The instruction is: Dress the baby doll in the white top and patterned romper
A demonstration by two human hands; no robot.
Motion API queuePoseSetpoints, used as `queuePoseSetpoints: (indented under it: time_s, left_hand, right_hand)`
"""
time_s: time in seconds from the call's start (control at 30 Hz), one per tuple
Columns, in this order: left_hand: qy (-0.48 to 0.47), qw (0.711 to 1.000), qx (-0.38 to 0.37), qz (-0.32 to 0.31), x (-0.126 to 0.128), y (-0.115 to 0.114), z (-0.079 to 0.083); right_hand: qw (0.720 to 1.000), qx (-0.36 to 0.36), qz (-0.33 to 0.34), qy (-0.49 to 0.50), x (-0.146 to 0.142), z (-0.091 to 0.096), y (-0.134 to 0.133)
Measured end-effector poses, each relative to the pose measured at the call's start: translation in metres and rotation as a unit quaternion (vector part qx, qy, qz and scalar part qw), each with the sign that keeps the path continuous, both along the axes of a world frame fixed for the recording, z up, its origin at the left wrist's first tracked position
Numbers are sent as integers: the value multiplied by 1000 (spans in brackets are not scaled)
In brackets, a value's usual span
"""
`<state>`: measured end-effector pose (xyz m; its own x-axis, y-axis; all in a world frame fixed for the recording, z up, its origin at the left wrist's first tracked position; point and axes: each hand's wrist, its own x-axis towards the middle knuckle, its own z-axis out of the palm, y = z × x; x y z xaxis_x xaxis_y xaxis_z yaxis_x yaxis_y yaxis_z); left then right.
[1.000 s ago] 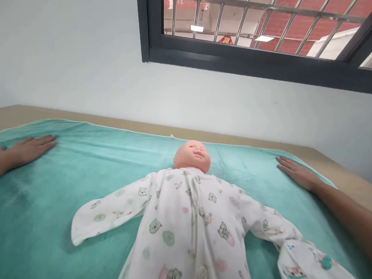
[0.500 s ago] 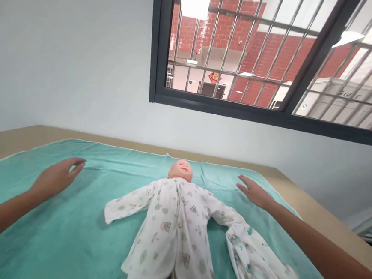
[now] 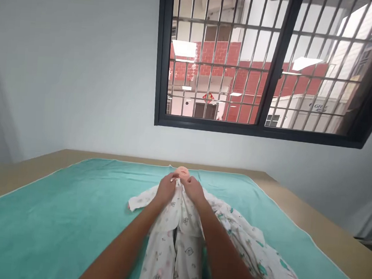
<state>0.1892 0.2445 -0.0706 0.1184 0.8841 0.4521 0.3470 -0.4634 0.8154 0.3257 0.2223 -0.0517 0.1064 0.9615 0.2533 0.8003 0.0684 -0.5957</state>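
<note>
A baby doll (image 3: 182, 171) lies on its back in a white shirt (image 3: 173, 213) and matching trousers (image 3: 160, 262) with small animal prints. My left hand (image 3: 166, 188) grips the shirt's collar on the left side, just below the doll's chin. On the other side of the neck opening, my right hand (image 3: 194, 189) has its fingers closed on the collar too. My forearms hide parts of the shirt's sides and sleeves. Another white garment with green prints (image 3: 254, 248) lies crumpled to the right, beside my right forearm.
A green cloth (image 3: 70, 216) covers much of a tan table (image 3: 309, 213). Behind the table rises a pale wall (image 3: 81, 84) with a dark-framed, barred window (image 3: 206, 125). Part of a metal frame (image 3: 370, 229) shows at the far right.
Both hands have come inward from wide apart over the cloth and taken hold of the shirt collar. My view has tilted up, and the doll appears smaller.
</note>
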Motion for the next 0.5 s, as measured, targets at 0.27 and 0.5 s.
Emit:
queuePoseSetpoints:
  time_s: [0.27, 0.5]
  left_hand:
    - [24, 998, 29, 41, 11, 29, -33]
    - [56, 998, 24, 28, 7, 29, -34]
  right_hand:
    - [999, -5, 35, -25, 4, -23, 25]
    - [990, 15, 127, 56, 17, -25, 29]
